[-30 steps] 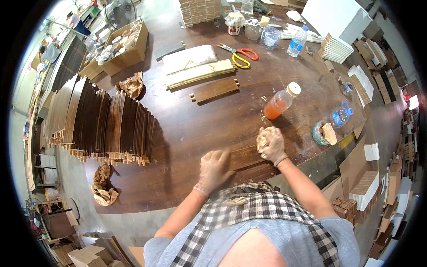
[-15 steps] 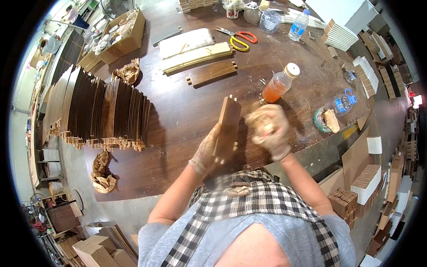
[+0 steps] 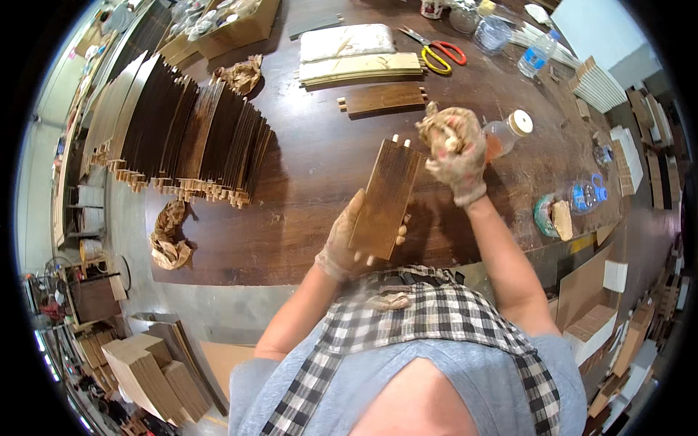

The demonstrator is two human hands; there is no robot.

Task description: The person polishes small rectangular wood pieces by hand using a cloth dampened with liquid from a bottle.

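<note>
My left hand (image 3: 339,243), in a thin stained glove, is closed round a dark brown wooden board (image 3: 387,200). The board is tilted up over the table, its broad face toward me, with pale dowels at both ends. To the right of its upper end is my gloved right hand (image 3: 464,156), fingers curled inward. Something crumpled and tan seems to be in it, but I cannot make out what. Just beyond that hand stands a bottle (image 3: 500,138) of orange liquid with a white cap, partly hidden. A similar doweled board (image 3: 385,100) lies flat farther off.
A long row of upright doweled boards (image 3: 182,134) stands at left. Crumpled brown paper (image 3: 171,236) lies near it. Farther back are scissors (image 3: 440,57), pale strips (image 3: 361,69) and an open carton (image 3: 240,33). At right are a water bottle (image 3: 585,195) and a cut-down green container (image 3: 544,216).
The board in my left hand has turned to show its broad face. My right hand has moved up and away from me, toward the bottle. The whole view has shifted a little.
</note>
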